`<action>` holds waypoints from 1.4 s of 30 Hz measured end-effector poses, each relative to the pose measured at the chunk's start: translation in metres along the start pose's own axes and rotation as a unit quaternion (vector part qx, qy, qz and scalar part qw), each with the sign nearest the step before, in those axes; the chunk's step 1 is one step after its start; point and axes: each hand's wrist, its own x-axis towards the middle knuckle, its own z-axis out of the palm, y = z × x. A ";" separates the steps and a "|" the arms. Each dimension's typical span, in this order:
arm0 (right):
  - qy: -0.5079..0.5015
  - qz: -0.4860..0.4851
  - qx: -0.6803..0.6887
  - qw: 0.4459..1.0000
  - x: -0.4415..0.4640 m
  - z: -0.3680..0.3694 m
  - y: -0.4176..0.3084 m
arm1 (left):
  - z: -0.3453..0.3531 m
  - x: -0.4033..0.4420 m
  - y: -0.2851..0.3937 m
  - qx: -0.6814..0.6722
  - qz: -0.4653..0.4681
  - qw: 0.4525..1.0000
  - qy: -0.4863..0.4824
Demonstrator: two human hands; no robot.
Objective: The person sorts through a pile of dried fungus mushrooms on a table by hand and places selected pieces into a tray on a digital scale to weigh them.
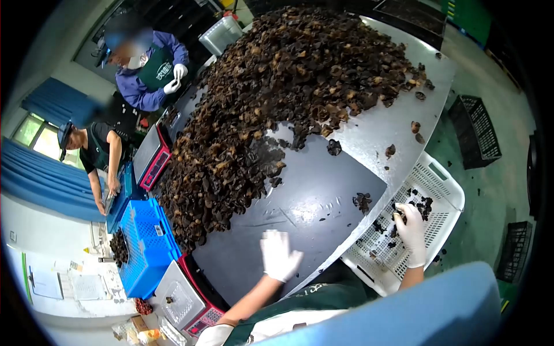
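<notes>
My left hand (pixel 279 255), in a white glove, lies flat with fingers spread on the grey tabletop (pixel 311 190), holding nothing. My right hand (pixel 411 230), also gloved, is over the white perforated basket (pixel 447 187) at the table's right edge. Its fingers are curled at some dark pieces, and I cannot make out whether it grips one. Dark dried pieces that look like fungus form a large heap (pixel 277 86) across the table. A small dark clump (pixel 362 201) sits on the tabletop between my hands.
Red scales (pixel 154 158) and a blue basket (pixel 144 248) line the left side, with another scale (pixel 182 297) nearer me. Two people stand at the upper left, one in a purple jacket (pixel 135 89). Black crates (pixel 474 131) are on the green floor at right.
</notes>
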 end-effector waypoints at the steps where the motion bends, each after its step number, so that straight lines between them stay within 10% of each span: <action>1: 0.022 -0.049 -0.004 0.999 0.003 0.007 0.002 | -0.030 0.018 0.039 -0.139 0.123 0.982 -0.026; 5: 0.028 -0.084 0.026 0.996 0.006 -0.004 -0.028 | 0.032 0.021 0.100 -0.341 0.501 0.784 0.129; 9: 0.062 -0.035 -0.018 0.997 -0.016 -0.022 0.011 | -0.048 0.035 0.043 -0.337 0.356 0.869 0.072; 11: 0.073 -0.061 -0.094 0.991 -0.032 -0.027 0.035 | -0.002 0.046 -0.001 -0.066 0.112 0.983 0.128; 15: 0.079 -0.048 -0.039 0.995 -0.038 -0.016 0.033 | -0.020 0.104 0.037 -0.093 0.076 0.988 0.092; 17: 0.068 -0.075 -0.034 0.994 -0.026 -0.008 0.014 | -0.064 0.107 0.093 -0.127 0.222 0.966 -0.023; 20: 0.047 -0.094 0.017 0.994 -0.001 0.007 -0.029 | 0.018 0.075 0.146 -0.290 0.497 0.809 0.115; 23: 0.034 -0.160 0.050 0.985 0.022 0.024 -0.057 | 0.002 0.027 0.131 -0.362 0.559 0.740 0.092; 30: 0.028 -0.150 0.218 0.964 0.132 0.101 -0.029 | 0.007 0.060 -0.026 -0.316 0.221 0.911 0.146; 34: 0.110 -0.027 0.351 0.929 0.251 0.151 0.043 | 0.004 0.087 -0.088 -0.175 0.180 0.932 0.263; 37: 0.194 0.046 0.340 0.919 0.314 0.161 0.047 | 0.025 0.088 -0.111 -0.095 0.180 0.963 0.178; 40: 0.203 0.101 0.629 0.743 0.360 0.187 0.051 | 0.006 0.087 -0.103 -0.069 0.143 0.982 0.098; 42: 0.208 0.088 0.631 0.742 0.386 0.209 0.035 | -0.019 0.086 -0.097 -0.062 0.147 0.984 0.076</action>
